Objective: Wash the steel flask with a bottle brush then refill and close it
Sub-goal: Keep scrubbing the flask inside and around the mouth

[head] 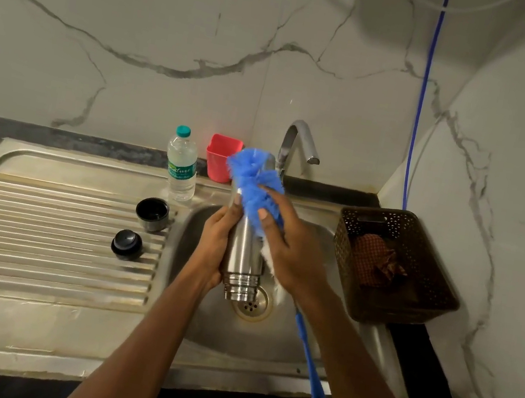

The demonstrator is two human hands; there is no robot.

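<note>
The steel flask (242, 258) is held over the sink basin (286, 341), its threaded end pointing down toward the drain. My left hand (216, 243) grips the flask's left side. My right hand (294, 249) presses the blue bristle head of the bottle brush (252, 179) against the flask's upper outside. The brush's blue handle runs down under my right forearm to the sink's front edge. A black cup lid (152, 213) and a black stopper (127, 243) lie on the drainboard.
A plastic water bottle (181, 166) and a red container (220, 160) stand behind the basin, beside the chrome tap (298, 142). A brown perforated basket (395, 266) with a cloth inside sits right of the sink. The ribbed drainboard (48, 243) spreads to the left.
</note>
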